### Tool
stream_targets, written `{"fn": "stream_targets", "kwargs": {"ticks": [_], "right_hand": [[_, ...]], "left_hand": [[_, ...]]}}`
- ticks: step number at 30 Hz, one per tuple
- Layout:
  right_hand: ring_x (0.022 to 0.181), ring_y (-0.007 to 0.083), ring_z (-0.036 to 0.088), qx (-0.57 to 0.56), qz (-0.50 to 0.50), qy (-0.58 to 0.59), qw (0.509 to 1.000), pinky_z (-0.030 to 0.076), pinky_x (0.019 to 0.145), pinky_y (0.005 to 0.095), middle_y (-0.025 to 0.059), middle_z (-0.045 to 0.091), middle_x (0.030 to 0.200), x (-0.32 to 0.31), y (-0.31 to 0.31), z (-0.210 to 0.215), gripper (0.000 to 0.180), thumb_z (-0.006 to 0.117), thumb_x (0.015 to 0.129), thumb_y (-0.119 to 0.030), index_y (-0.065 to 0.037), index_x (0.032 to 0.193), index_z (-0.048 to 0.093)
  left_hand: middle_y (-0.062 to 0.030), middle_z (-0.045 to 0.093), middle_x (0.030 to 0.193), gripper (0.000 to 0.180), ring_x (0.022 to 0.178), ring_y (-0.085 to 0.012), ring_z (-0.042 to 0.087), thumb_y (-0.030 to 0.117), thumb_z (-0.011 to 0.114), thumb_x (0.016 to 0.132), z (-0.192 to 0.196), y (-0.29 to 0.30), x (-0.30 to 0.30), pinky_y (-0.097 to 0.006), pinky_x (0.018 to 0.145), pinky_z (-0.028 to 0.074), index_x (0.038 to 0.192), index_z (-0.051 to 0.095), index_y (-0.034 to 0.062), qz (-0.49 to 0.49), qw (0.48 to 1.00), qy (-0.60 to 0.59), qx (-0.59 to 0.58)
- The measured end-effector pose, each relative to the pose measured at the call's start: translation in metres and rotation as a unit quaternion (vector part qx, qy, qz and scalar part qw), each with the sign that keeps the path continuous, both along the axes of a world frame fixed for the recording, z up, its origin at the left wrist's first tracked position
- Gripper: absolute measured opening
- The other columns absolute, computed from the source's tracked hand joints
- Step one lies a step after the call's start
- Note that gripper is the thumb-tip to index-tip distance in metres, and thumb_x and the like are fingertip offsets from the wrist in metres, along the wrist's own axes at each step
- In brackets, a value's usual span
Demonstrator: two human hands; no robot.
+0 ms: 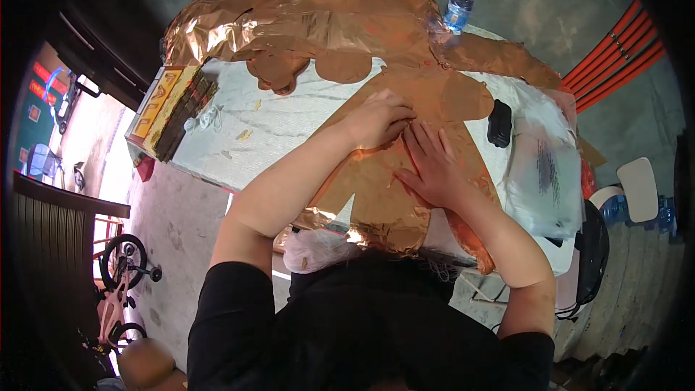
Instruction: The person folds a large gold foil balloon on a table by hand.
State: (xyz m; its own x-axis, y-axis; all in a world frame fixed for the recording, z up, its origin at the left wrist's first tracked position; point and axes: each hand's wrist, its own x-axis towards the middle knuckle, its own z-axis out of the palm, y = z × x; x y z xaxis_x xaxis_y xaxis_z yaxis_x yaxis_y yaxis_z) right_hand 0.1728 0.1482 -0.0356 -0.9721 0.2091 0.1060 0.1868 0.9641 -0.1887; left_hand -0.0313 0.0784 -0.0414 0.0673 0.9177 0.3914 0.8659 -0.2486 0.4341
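A large sheet of copper-coloured foil [347,18] drapes over the far side of the white table [232,112] and runs toward me down the middle. Its edge has rounded, cut-out lobes. My left hand [378,119] rests on the foil with its fingers curled together; what they may pinch is hidden. Close to the right of it, my right hand [434,166] lies flat on the foil, fingers stretched and thumb apart. To the right of the hands is a small black case [499,124].
Clear plastic bags [543,174] cover the table's right end. A blue-capped water bottle [459,7] stands at the far edge. At the left are a yellow-topped stack [163,105] and white cord [208,120]. A pink bicycle [112,304] and another person [148,364] are at lower left.
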Motion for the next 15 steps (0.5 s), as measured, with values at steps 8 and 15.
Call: {"fn": "stream_targets", "kwargs": {"ticks": [8, 15], "right_hand": [[0.139, 0.0377, 0.027, 0.018, -0.003, 0.038, 0.999, 0.018, 0.113, 0.0527, 0.0216, 0.031, 0.148, 0.0, 0.001, -0.008, 0.077, 0.053, 0.088, -0.05, 0.001, 0.143, 0.033], [0.137, 0.0401, 0.029, 0.01, -0.006, 0.053, 0.999, 0.02, 0.112, 0.0538, 0.0231, 0.032, 0.147, 0.002, -0.002, -0.005, 0.078, 0.053, 0.088, -0.05, 0.001, 0.143, 0.032]], "left_hand": [[-0.0085, 0.059, 0.118, 0.027, 0.111, -0.0294, 0.051, 0.015, 0.06, 0.087, 0.0, 0.003, -0.001, -0.04, 0.096, 0.04, 0.112, 0.065, 0.0062, 0.001, 1.0, 0.011, 0.007], [-0.0086, 0.059, 0.11, 0.023, 0.104, -0.0301, 0.052, 0.017, 0.059, 0.088, 0.016, 0.02, -0.003, -0.038, 0.093, 0.042, 0.108, 0.064, 0.0073, -0.003, 0.997, 0.064, -0.037]]}}
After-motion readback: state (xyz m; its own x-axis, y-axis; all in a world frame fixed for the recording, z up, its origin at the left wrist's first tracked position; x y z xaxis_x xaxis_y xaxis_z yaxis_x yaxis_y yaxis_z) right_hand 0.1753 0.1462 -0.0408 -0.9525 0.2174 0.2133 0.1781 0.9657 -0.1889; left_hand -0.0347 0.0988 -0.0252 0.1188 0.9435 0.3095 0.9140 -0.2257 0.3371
